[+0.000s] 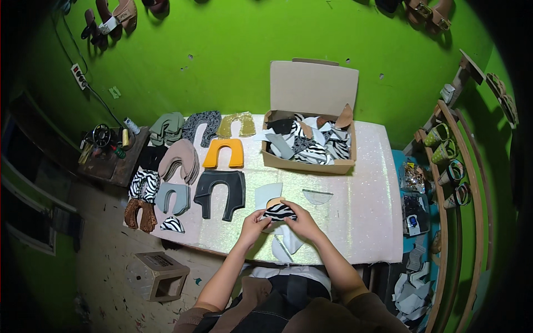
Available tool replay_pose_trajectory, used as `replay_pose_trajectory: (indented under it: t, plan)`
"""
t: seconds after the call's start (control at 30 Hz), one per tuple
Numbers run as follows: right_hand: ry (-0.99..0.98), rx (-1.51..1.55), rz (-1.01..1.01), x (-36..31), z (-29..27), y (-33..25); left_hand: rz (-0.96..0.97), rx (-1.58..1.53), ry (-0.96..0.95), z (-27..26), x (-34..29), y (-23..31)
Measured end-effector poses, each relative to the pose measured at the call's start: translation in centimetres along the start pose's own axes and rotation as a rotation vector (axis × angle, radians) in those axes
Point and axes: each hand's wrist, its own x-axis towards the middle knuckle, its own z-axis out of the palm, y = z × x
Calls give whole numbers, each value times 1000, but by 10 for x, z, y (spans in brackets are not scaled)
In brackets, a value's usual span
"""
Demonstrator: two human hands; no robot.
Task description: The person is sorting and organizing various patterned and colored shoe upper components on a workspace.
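A small zebra-print material piece (280, 212) is held up between my two hands over the table. My left hand (255, 225) pinches its left edge, and my right hand (300, 220) grips the right edge. A tan piece (275, 201) shows just behind its top. Beyond my fingers lies a pale grey sheet (268, 192). White scraps (292, 243) and a clear half-round piece (281, 251) rest beneath my hands. Another half-round piece (317, 197), like a protractor, is to the right. At the left, a small zebra-print piece (172, 224) sits near the edge.
U-shaped cut pieces in several colours, including orange (224, 161) and black (206, 194), are stacked at the left. An open cardboard box (311, 166) of scraps stands at the back. A sewing machine (102, 135) is far left; a wooden sandal rack (441, 183) stands right.
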Motion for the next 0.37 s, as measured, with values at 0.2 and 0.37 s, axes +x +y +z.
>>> replay_pose_trajectory:
  t: [0.2, 0.37]
  plan:
    - [106, 10, 14, 5, 59, -12, 2, 30, 28, -56, -8, 6]
    - [123, -6, 58, 28, 124, -37, 79, 225, 54, -131, -17, 17]
